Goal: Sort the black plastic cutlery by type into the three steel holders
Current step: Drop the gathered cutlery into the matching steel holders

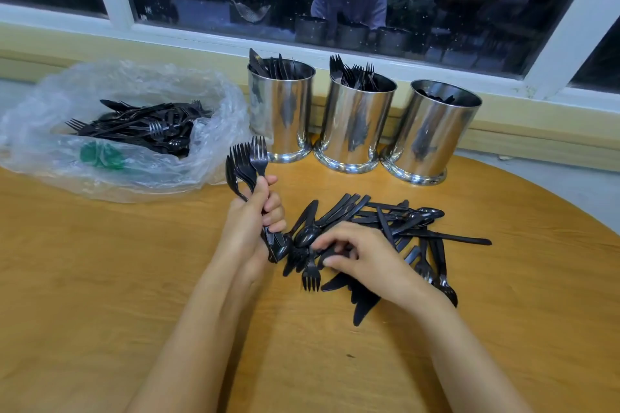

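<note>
Here, forks point(250, 161) stand upright in the left grip point(255, 214), beside the pile point(402, 225).

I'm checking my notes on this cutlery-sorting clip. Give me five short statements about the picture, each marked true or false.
1. The left hand grips a bunch of forks, tines up. True.
2. The middle holder contains knives. False: fork tines stick out of it.
3. The right hand is raised over the holders. False: it is down on the loose pile on the table.
4. A clear plastic bag left of the holders contains more black cutlery. True.
5. Cutlery stands well above the rim of the right holder. False: its contents sit at or below the rim.
</note>
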The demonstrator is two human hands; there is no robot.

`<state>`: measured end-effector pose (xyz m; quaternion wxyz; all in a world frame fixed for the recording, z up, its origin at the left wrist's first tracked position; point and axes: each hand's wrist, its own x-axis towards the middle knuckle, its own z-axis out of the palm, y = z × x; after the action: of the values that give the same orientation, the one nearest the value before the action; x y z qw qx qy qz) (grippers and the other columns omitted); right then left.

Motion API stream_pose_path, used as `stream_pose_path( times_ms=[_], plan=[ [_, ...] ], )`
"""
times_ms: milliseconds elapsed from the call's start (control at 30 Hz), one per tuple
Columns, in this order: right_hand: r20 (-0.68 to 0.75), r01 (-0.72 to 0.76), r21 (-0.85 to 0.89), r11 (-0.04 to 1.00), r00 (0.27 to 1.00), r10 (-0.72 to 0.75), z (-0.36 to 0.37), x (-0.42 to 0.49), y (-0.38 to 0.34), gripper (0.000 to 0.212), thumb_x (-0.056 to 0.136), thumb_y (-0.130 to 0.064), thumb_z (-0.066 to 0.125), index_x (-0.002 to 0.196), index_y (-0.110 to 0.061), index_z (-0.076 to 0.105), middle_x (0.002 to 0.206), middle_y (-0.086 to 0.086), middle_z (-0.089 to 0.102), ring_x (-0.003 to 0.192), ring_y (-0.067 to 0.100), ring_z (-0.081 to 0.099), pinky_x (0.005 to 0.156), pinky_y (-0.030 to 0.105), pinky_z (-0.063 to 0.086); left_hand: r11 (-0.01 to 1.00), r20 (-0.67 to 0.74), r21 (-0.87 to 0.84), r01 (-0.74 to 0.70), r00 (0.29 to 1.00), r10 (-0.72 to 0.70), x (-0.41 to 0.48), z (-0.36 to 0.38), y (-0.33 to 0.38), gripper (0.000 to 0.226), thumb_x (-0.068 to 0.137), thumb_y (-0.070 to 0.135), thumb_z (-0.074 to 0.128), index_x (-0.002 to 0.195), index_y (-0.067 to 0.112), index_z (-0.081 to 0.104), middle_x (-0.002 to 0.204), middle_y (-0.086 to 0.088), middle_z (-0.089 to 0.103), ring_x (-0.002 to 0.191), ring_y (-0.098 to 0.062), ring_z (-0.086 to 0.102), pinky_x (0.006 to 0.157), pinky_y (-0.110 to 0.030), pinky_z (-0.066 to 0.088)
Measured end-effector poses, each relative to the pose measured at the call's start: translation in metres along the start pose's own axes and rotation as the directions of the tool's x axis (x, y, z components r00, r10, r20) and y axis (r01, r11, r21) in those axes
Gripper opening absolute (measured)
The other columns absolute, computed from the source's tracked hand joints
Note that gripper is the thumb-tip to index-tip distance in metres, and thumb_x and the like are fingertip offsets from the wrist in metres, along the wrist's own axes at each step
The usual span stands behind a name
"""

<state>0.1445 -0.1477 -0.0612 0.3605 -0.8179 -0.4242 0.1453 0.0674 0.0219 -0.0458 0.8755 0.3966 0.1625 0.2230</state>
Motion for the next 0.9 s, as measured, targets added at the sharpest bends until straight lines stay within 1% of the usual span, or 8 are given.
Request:
stream_pose_path(
  times_ms=[133,233,400,567,633,700,767,900],
  plan=[
    [0.185,0.040,-0.145,0.989,0.983,-0.013,0.002,0.001,-0.002,0.037,0.090,-0.009,0.065,0.114,-0.037,0.067,0.108,-0.019,0.053,0.105,0.004,0.041,0.079,0.013,0.033,0.999,-0.011,-0.045,0.019,1.000,-0.019,0.002,-0.002,0.001,0.021,0.105,0.024,0.039,0.099,0.011,0.055,0.056,0.006,0.035,0.043,-0.003,0.029,0.039,-0.015,0.027],
    [0.253,0.100,-0.186,0.977,0.966,-0.051,0.004,0.001,-0.004,0.034,0.087,-0.017,0.070,0.113,-0.038,0.069,0.104,-0.020,0.047,0.103,0.005,0.036,0.088,0.014,0.032,0.998,-0.005,-0.057,0.042,0.999,-0.042,0.003,-0.003,-0.001,0.021,0.105,0.024,0.039,0.099,0.010,0.055,0.056,0.006,0.035,0.044,-0.004,0.030,0.040,-0.015,0.028],
    [0.213,0.175,-0.231,0.957,0.969,-0.126,0.009,0.002,-0.009,0.022,0.082,-0.035,0.074,0.103,-0.039,0.073,0.096,-0.019,0.045,0.095,0.001,0.035,0.084,0.024,0.040,0.997,-0.011,-0.053,0.059,0.998,-0.060,0.003,-0.001,-0.001,0.021,0.105,0.023,0.039,0.098,0.010,0.054,0.057,0.006,0.035,0.044,-0.004,0.030,0.040,-0.015,0.028],
    [0.163,0.265,-0.306,0.914,0.961,-0.224,0.015,0.000,-0.011,0.014,0.088,-0.034,0.067,0.100,-0.033,0.075,0.095,-0.019,0.047,0.091,-0.001,0.035,0.075,0.017,0.037,0.996,-0.016,-0.049,0.068,0.998,-0.069,0.003,-0.002,-0.002,0.022,0.105,0.024,0.039,0.099,0.009,0.055,0.057,0.005,0.036,0.045,-0.005,0.031,0.041,-0.016,0.030],
    [0.151,0.265,-0.312,0.912,0.962,-0.228,0.015,0.001,-0.011,0.018,0.088,-0.035,0.067,0.104,-0.032,0.074,0.101,-0.021,0.051,0.094,-0.001,0.035,0.078,0.019,0.038,0.996,-0.017,-0.055,0.072,0.997,-0.073,0.003,-0.002,-0.002,0.023,0.105,0.024,0.039,0.099,0.009,0.055,0.057,0.005,0.036,0.045,-0.005,0.031,0.041,-0.016,0.030],
    [0.148,0.239,-0.305,0.922,0.968,-0.202,0.015,0.002,-0.011,0.027,0.087,-0.037,0.067,0.114,-0.034,0.069,0.110,-0.023,0.057,0.099,0.001,0.036,0.081,0.020,0.040,0.995,-0.019,-0.068,0.077,0.997,-0.078,0.003,-0.002,-0.001,0.023,0.105,0.024,0.038,0.099,0.009,0.055,0.057,0.005,0.036,0.044,-0.004,0.031,0.041,-0.016,0.030],
    [0.150,0.223,-0.316,0.922,0.971,-0.184,0.015,0.002,-0.010,0.037,0.085,-0.035,0.068,0.122,-0.034,0.065,0.116,-0.023,0.060,0.099,0.004,0.037,0.081,0.021,0.040,0.994,-0.021,-0.076,0.084,0.996,-0.085,0.003,-0.003,-0.001,0.023,0.105,0.024,0.039,0.099,0.009,0.055,0.057,0.005,0.036,0.044,-0.004,0.031,0.041,-0.016,0.030],
    [0.139,0.238,-0.336,0.911,0.970,-0.201,0.018,0.005,-0.010,0.037,0.084,-0.030,0.070,0.121,-0.031,0.066,0.110,-0.020,0.062,0.095,0.005,0.037,0.076,0.018,0.037,0.993,-0.017,-0.074,0.088,0.996,-0.089,0.003,-0.003,0.000,0.023,0.105,0.024,0.040,0.099,0.009,0.056,0.058,0.005,0.036,0.046,-0.005,0.031,0.041,-0.016,0.031]
  ],
)
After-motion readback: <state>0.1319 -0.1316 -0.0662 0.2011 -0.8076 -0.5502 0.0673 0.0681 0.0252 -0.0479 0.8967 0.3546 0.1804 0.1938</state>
